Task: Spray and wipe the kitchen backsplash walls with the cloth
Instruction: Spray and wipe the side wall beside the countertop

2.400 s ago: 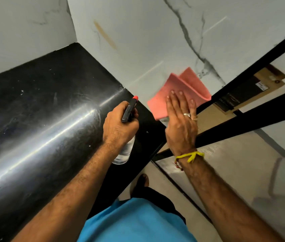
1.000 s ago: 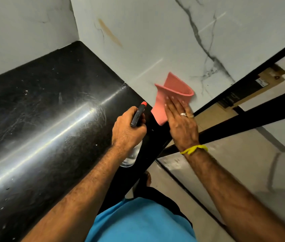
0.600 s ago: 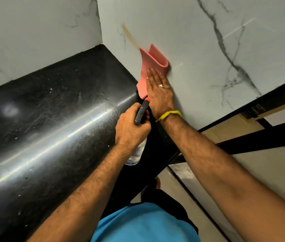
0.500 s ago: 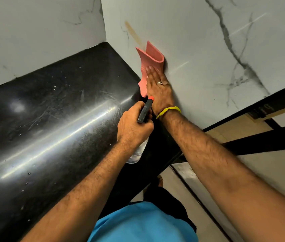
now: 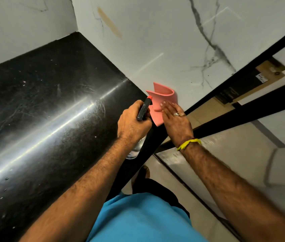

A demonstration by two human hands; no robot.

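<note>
My right hand (image 5: 176, 122) lies flat with straight fingers on a pink cloth (image 5: 162, 100), pressing it against the white marble backsplash wall (image 5: 155, 41) near the counter's front corner. The cloth's top edge curls away from the wall. My left hand (image 5: 133, 122) grips a clear spray bottle (image 5: 135, 151) by its black head with the red nozzle (image 5: 149, 97), held just left of the cloth over the counter edge. A brown streak (image 5: 110, 23) marks the wall higher up near the corner.
A black glossy countertop (image 5: 42, 110) fills the left, meeting a second white wall (image 5: 24, 23) at the back. Black frame bars (image 5: 243, 109) and a cardboard piece (image 5: 267, 72) lie to the right. Beige floor (image 5: 234, 154) below.
My right hand has slid the cloth down the wall from near the brown streak back to the counter's front corner. My left hand still holds the bottle in about the same place.
</note>
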